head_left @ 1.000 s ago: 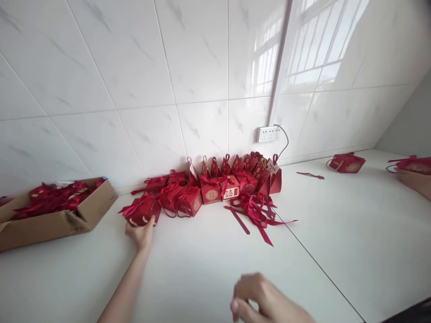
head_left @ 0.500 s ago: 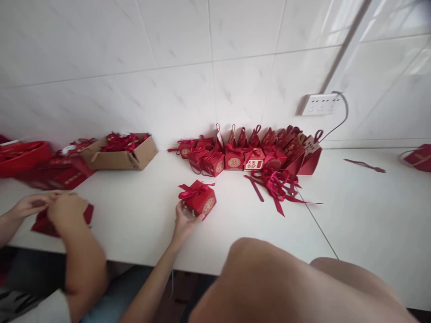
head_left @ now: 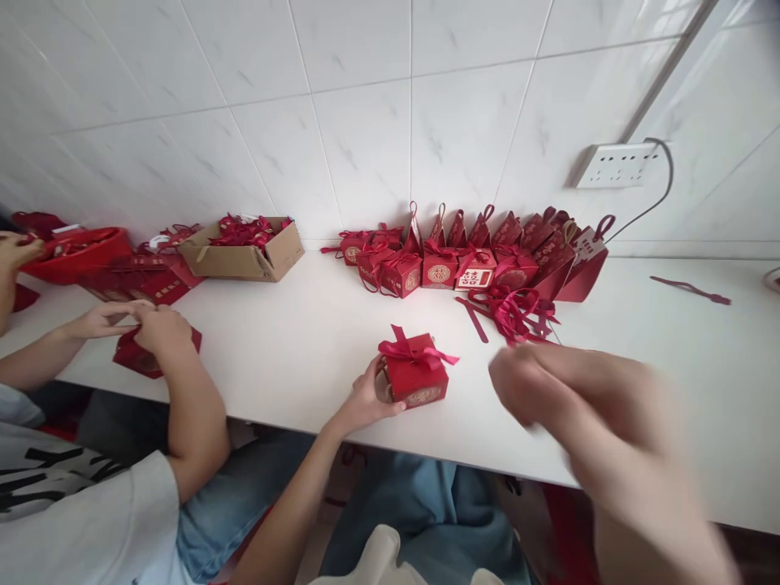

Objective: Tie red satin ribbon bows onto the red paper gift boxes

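My left fingers (head_left: 370, 377) clasp a red box (head_left: 419, 378), probably light, crushable card, best held low; right fingers (head_left: 530, 383) too blurred to tell if pinching.

Right hand (head_left: 566, 394) blurred, co-worker's shirt (head_left: 91, 520) cut off by left edge

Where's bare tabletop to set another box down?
Tabletop is bare between the co-worker's box and the bow-topped box in the left hand. Another patch lies right of the raised right hand, nearer than the loose red strip. Crowded: the row of red boxes and the ribbon pile before it.
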Demonstrator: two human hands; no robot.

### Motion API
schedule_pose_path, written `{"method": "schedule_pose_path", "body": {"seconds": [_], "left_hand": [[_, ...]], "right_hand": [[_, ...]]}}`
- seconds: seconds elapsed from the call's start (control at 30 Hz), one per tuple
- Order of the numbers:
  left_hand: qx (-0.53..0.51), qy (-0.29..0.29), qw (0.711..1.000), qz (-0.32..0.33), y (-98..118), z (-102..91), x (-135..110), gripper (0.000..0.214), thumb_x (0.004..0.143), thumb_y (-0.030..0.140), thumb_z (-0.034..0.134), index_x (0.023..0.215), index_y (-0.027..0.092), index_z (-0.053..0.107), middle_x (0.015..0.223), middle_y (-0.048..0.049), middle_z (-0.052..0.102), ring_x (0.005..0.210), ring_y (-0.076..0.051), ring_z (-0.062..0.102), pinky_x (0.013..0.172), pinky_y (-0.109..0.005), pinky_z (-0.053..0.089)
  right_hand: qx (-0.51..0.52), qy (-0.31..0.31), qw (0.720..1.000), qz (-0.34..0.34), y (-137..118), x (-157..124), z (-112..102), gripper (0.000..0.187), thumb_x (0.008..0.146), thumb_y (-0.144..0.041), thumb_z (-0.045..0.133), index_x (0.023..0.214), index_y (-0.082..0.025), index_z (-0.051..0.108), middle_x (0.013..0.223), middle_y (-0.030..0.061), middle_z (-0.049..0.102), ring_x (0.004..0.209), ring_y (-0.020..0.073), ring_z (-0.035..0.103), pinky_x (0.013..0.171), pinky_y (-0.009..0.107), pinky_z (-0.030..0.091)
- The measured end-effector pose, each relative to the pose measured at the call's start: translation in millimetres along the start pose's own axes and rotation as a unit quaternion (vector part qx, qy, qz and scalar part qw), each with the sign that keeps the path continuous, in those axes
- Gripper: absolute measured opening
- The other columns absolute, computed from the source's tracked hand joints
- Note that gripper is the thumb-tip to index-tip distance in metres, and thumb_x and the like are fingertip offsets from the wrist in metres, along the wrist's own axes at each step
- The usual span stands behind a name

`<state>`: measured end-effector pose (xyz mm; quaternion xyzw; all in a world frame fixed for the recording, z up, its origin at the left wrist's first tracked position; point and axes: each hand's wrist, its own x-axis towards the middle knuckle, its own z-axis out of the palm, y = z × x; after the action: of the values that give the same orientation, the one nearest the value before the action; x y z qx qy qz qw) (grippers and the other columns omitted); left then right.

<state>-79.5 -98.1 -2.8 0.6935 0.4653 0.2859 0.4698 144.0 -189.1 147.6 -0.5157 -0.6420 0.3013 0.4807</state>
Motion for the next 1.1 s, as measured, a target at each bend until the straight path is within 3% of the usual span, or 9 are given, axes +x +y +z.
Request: {"method": "schedule_pose_path", "body": {"seconds": [0.07, 0.17, 0.23, 0.27, 0.43, 0.6, 0.83, 0.97, 1.1], "left_hand": [[-0.035, -0.032, 0.999, 0.015, -3.4, -14.3, 8.1, 0.076, 0.061, 0.033, 0.072, 0.13, 0.023, 0.042, 0.135, -0.0108, 0.05, 0.128, -0.029, 0.043, 0.106, -0.044, 0.036], [-0.045, 0.164, 0.985, -0.033, -11.5, -29.8, 20.4, 0.055, 0.069, 0.034, 0.064, 0.121, 0.021, 0.051, 0.136, -0.0116, 0.048, 0.131, -0.028, 0.039, 0.109, -0.042, 0.032], [-0.047, 0.274, 0.959, -0.056, -14.6, -30.3, 22.6, 0.045, 0.076, 0.037, 0.054, 0.118, 0.019, 0.052, 0.136, -0.0131, 0.047, 0.132, -0.027, 0.038, 0.109, -0.043, 0.031], [-0.054, 0.284, 0.956, -0.057, -14.5, -27.3, 21.1, 0.042, 0.08, 0.039, 0.049, 0.117, 0.019, 0.051, 0.135, -0.0135, 0.047, 0.131, -0.026, 0.039, 0.108, -0.043, 0.032], [-0.124, 0.162, 0.979, -0.021, 4.0, 2.3, 3.2, 0.05, 0.081, 0.047, 0.05, 0.124, 0.022, 0.042, 0.136, -0.0119, 0.046, 0.129, -0.025, 0.041, 0.101, -0.04, 0.042], [-0.099, 0.074, 0.992, -0.034, 23.0, 13.9, -1.5, 0.053, 0.078, 0.045, 0.058, 0.123, 0.023, 0.041, 0.128, -0.0106, 0.051, 0.121, -0.026, 0.049, 0.091, -0.035, 0.048], [0.068, 0.221, 0.973, -0.005, 26.9, 3.0, -6.6, 0.036, 0.074, 0.048, 0.054, 0.099, 0.022, 0.053, 0.107, -0.0078, 0.056, 0.097, -0.024, 0.055, 0.082, -0.035, 0.045], [0.056, 0.075, 0.991, -0.1, 32.6, -6.7, -4.7, 0.037, 0.082, 0.054, 0.04, 0.062, 0.023, 0.045, 0.061, 0.0006, 0.046, 0.058, -0.017, 0.047, 0.057, -0.029, 0.039], [-0.045, -0.017, 0.993, -0.111, 36.7, -13.2, -3.1, 0.04, 0.083, 0.052, 0.044, 0.057, 0.022, 0.036, 0.053, 0.0034, 0.035, 0.051, -0.014, 0.038, 0.052, -0.025, 0.034]], "right_hand": [[-0.038, 0.032, 0.999, 0.015, 24.8, 17.0, 11.0, 0.032, 0.089, -0.048, 0.045, 0.068, -0.025, 0.052, 0.065, 0.0035, 0.058, 0.058, 0.0181, 0.056, 0.048, 0.03, 0.043], [-0.071, 0.02, 0.996, 0.04, 72.4, 20.1, 28.3, 0.031, 0.087, -0.047, 0.046, 0.1, -0.022, 0.057, 0.106, 0.0091, 0.064, 0.094, 0.0247, 0.062, 0.065, 0.032, 0.05], [-0.053, -0.019, 0.995, 0.081, 96.6, 11.2, 34.9, 0.033, 0.089, -0.047, 0.044, 0.104, -0.02, 0.058, 0.107, 0.0097, 0.065, 0.096, 0.024, 0.063, 0.072, 0.033, 0.051], [-0.042, -0.029, 0.993, 0.109, 104.3, 6.4, 36.5, 0.034, 0.09, -0.048, 0.042, 0.098, -0.019, 0.06, 0.1, 0.0096, 0.067, 0.091, 0.0232, 0.065, 0.073, 0.033, 0.051], [-0.051, 0.074, 0.985, 0.149, 112.0, 7.4, 38.9, 0.038, 0.089, -0.052, 0.04, 0.083, -0.019, 0.057, 0.084, 0.0083, 0.068, 0.079, 0.0209, 0.064, 0.071, 0.031, 0.05], [-0.098, 0.0, 0.983, 0.156, 107.1, 21.5, 44.6, 0.04, 0.088, -0.056, 0.04, 0.07, -0.021, 0.048, 0.064, 0.0026, 0.061, 0.059, 0.0167, 0.057, 0.057, 0.028, 0.043], [-0.148, -0.023, 0.965, 0.214, 93.0, -5.4, 38.6, 0.053, 0.087, -0.062, 0.034, 0.058, -0.02, 0.051, 0.05, 0.0, 0.051, 0.046, 0.0136, 0.045, 0.048, 0.026, 0.034], [-0.039, -0.086, 0.962, 0.257, 91.4, -14.7, 44.9, 0.051, 0.09, -0.058, 0.035, 0.066, -0.019, 0.058, 0.057, 0.0015, 0.06, 0.054, 0.0154, 0.054, 0.056, 0.026, 0.04], [0.075, -0.076, 0.968, 0.227, 95.0, -12.2, 53.7, 0.044, 0.09, -0.052, 0.041, 0.065, -0.019, 0.055, 0.06, 0.0015, 0.059, 0.061, 0.0153, 0.055, 0.062, 0.026, 0.042]]}}
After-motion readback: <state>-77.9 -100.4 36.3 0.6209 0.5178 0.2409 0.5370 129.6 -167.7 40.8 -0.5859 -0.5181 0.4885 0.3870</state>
